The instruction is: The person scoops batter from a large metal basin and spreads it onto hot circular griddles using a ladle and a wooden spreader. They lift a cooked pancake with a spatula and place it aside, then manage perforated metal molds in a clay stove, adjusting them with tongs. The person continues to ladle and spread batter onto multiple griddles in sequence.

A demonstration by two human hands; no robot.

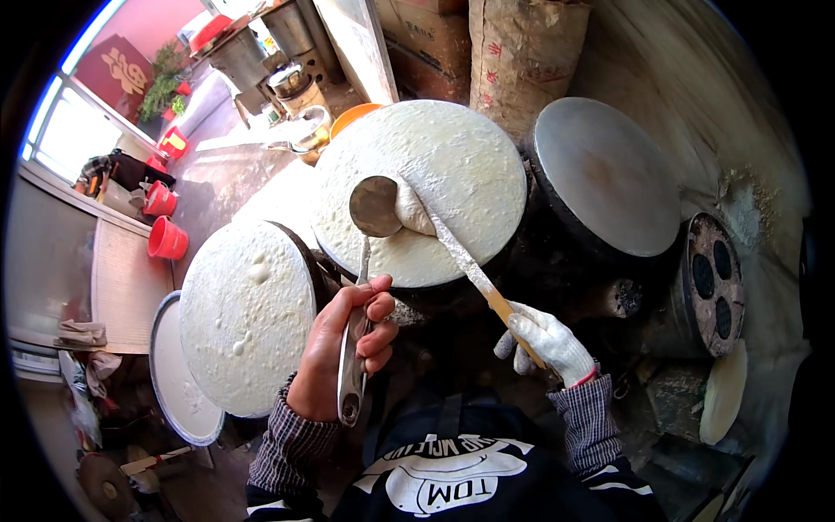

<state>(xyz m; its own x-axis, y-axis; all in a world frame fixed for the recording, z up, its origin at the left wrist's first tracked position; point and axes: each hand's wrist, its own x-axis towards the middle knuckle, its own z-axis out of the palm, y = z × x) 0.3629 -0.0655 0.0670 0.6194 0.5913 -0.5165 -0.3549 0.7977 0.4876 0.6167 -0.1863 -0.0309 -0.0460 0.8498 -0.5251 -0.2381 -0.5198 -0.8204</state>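
My bare left hand (pixel 349 339) grips the metal handle of a ladle (pixel 375 206), whose round bowl is over the middle griddle. My right hand (pixel 545 342), in a white glove, holds a wooden stick (pixel 463 258) coated with batter. Between the ladle bowl and the stick lies a thick lump of batter (pixel 413 209). Beneath them a pale, bubbly sheet of batter (pixel 466 156) covers the round middle griddle. A second griddle at the left bears another white batter sheet (pixel 241 326) with a few raised bubbles.
At the right stand a bare round griddle (pixel 607 176) and a stove with coal briquettes (pixel 714 284). A tub of white batter (pixel 176 378) is at the lower left. Behind are a sack (pixel 522 59), pots (pixel 310 127) and red buckets (pixel 167 237). A person (pixel 121 171) bends down at the far left.
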